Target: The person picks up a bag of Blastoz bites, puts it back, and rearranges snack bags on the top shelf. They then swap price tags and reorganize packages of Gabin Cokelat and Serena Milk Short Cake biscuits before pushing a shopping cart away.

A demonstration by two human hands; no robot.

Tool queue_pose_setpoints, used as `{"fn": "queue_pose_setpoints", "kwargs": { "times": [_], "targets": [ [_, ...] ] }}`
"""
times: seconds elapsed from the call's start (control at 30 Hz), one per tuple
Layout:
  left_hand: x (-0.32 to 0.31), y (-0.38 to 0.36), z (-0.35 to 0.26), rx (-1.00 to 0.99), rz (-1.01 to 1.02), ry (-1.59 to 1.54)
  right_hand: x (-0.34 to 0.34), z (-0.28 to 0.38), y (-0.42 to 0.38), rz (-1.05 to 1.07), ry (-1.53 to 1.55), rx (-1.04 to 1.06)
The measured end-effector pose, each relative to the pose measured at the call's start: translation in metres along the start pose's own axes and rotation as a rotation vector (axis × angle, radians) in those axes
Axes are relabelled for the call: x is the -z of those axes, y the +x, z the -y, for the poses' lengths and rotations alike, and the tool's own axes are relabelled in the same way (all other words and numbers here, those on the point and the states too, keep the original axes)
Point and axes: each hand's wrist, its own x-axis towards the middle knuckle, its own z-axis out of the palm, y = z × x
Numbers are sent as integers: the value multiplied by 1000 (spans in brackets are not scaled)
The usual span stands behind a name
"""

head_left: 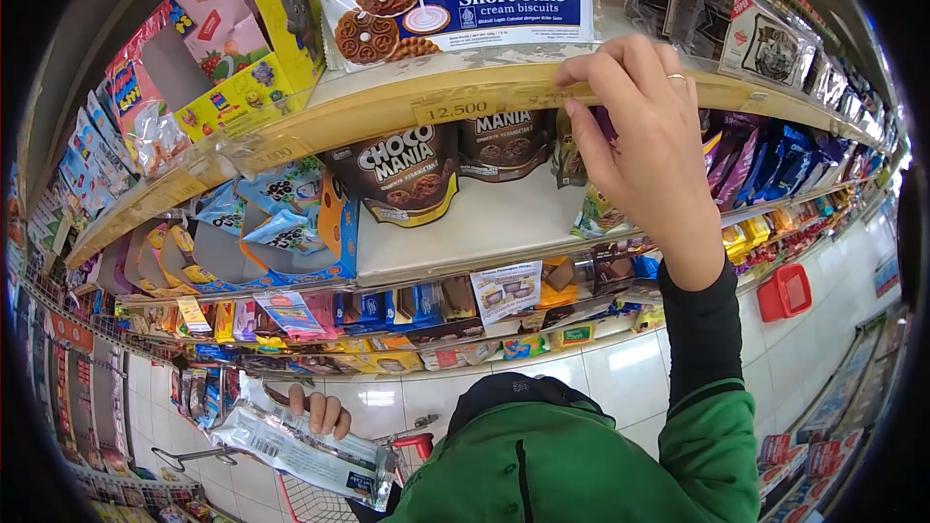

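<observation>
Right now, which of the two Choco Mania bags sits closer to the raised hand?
The right Choco Mania bag, partly hidden behind the shelf edge, is closer to the right hand; the left one shows fully.

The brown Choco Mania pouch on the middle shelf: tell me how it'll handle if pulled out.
The brown Choco Mania foil pouch probably flexes and crinkles, since its surface looks creased. It likely feels light for its bulk. Standing upright on a narrow base beside its twin pouch, it may tip forward.

Bright even shop light, glare on floor tiles (620, 358), fisheye warping, dark corners.
</observation>
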Motion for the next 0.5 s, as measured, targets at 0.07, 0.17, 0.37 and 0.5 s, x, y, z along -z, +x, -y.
{"fn": "queue_pose_setpoints", "kwargs": {
  "times": [0.07, 0.17, 0.37, 0.5],
  "targets": [
    [-3, 0, 1, -2, -11, 0, 0, 0, -1, 2, 2, -4],
    [-5, 1, 1, -2, -12, 15, 0, -1, -1, -1, 7, -10],
    [-3, 0, -3, 37, -5, 13, 3, 2, 2, 39, -49, 0],
    [-2, -2, -3, 32, 0, 16, 2, 2, 5, 48, -76, 10]
  ]
}}
